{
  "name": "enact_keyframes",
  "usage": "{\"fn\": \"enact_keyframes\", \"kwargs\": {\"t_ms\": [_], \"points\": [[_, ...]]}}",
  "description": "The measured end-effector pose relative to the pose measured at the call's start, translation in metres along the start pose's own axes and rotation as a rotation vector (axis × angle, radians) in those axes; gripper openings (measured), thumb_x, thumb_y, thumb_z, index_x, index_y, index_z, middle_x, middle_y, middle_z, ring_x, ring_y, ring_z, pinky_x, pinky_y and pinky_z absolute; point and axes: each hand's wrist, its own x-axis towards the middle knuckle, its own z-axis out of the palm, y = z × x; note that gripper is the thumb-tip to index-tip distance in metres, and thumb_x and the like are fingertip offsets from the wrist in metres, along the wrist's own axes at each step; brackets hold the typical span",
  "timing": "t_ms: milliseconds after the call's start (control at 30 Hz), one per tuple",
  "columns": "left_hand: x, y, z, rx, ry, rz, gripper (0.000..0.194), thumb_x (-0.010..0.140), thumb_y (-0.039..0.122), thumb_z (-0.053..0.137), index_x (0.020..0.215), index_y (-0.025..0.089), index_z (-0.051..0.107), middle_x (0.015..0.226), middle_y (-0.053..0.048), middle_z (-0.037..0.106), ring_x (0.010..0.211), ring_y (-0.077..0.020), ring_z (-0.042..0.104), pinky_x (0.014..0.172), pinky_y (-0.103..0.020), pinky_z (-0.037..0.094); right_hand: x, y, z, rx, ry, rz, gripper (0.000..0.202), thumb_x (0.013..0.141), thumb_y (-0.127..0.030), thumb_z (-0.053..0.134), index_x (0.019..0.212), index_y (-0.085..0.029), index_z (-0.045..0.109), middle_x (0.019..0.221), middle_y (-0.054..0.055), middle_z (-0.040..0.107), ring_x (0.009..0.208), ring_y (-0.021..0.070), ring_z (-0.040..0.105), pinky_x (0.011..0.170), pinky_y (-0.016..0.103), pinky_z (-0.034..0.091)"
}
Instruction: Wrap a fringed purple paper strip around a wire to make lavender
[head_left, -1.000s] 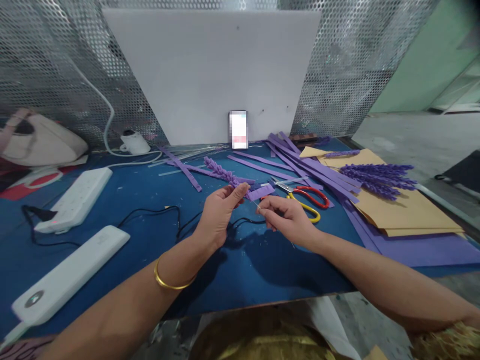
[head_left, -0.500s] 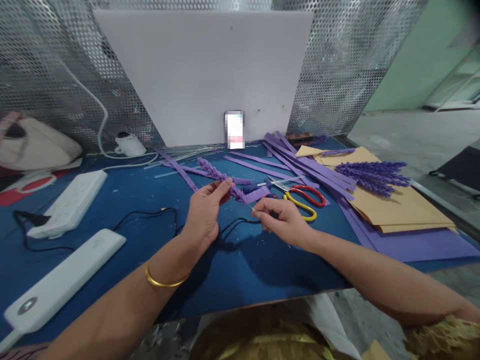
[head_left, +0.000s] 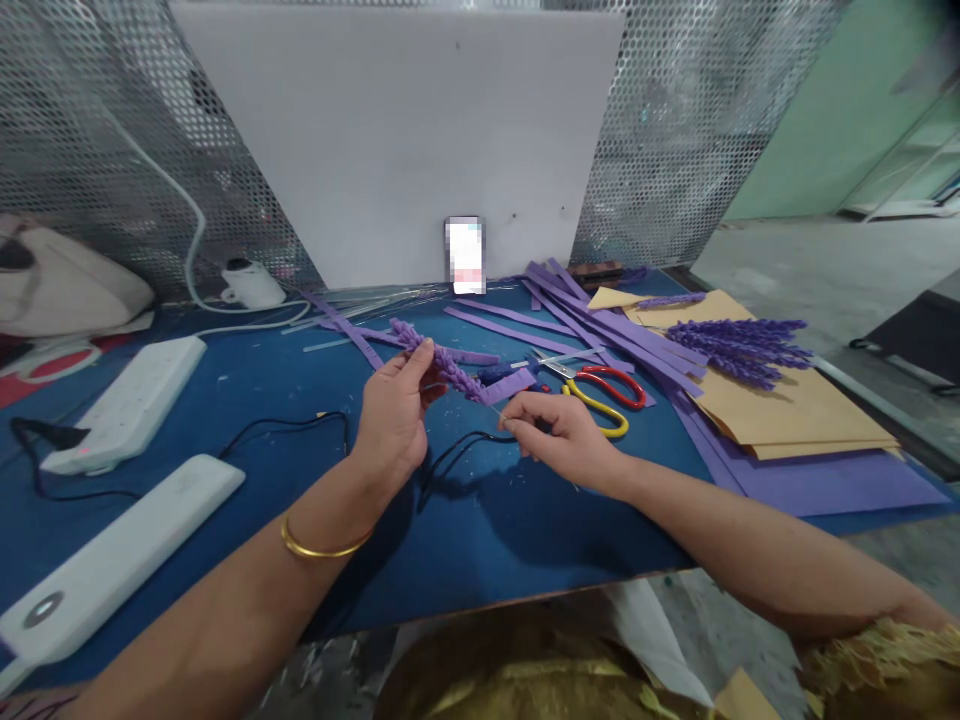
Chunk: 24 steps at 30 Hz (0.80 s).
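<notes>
Between my hands a purple paper lavender stem (head_left: 457, 378) slants down to the right. My left hand (head_left: 397, 405) pinches its flower head near the upper part, thumb on top. At the lower end, my right hand (head_left: 559, 432) has its fingertips closed on the thin wire that sticks out of the flower. Just beyond the stem lie a short purple paper strip (head_left: 510, 385) and a dark blue tool (head_left: 501, 371), partly covered. Scissors (head_left: 611, 385) with one red and one yellow handle rest just past my right hand.
Long purple strips (head_left: 622, 335) spread behind the scissors. Finished lavender stems (head_left: 742, 345) lie on tan paper (head_left: 795, 415) at right. A power strip (head_left: 131, 400), a long white device (head_left: 127, 555) and a black cable (head_left: 285, 420) occupy the left. A phone (head_left: 466, 255) leans against the white board (head_left: 420, 140).
My left hand has slid up the flower head, away from its lower end, so more of the purple spike shows. My right hand stays at the wire. The view has shifted slightly.
</notes>
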Motion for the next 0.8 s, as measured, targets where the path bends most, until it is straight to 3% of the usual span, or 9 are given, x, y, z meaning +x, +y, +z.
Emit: {"fn": "enact_keyframes", "kwargs": {"t_ms": [167,400,600,800], "points": [[0.005,0.004,-0.003,-0.018,0.025,0.046,0.038,0.054,0.044,0.09,0.069,0.018,0.065,0.064,0.004,0.063,0.058,-0.0103,0.057,0.055,-0.023,0.042,0.0,0.0,-0.002,0.002,0.016,0.011,0.015,0.088,-0.022,0.054,0.076,-0.017,0.062,0.056,-0.003,0.053,0.049,0.0101,0.048,0.05,0.023,0.036],[0.013,0.013,-0.004,-0.019,0.055,0.078,0.028,0.057,0.03,0.089,0.063,0.017,0.064,0.057,0.005,0.056,0.054,-0.0075,0.049,0.05,-0.019,0.038,0.0,0.001,-0.001,-0.008,0.001,-0.035,0.016,0.087,-0.021,0.054,0.074,-0.016,0.062,0.055,-0.003,0.052,0.049,0.0094,0.047,0.049,0.023,0.035],[0.011,0.014,-0.004,-0.07,0.003,0.061,0.029,0.062,0.039,0.087,0.071,0.017,0.07,0.06,0.005,0.054,0.053,-0.007,0.046,0.048,-0.019,0.038,0.0,0.0,-0.003,0.021,0.027,-0.01,0.015,0.087,-0.021,0.054,0.075,-0.016,0.062,0.055,-0.003,0.052,0.048,0.0098,0.046,0.049,0.024,0.034],[0.02,0.018,-0.008,-0.059,0.04,0.104,0.016,0.065,0.022,0.083,0.064,0.017,0.069,0.057,0.005,0.052,0.051,-0.0056,0.043,0.046,-0.016,0.036,-0.001,0.001,-0.002,0.005,0.009,-0.024,0.014,0.086,-0.019,0.054,0.074,-0.016,0.062,0.053,-0.004,0.05,0.047,0.0093,0.045,0.048,0.023,0.034]]}}
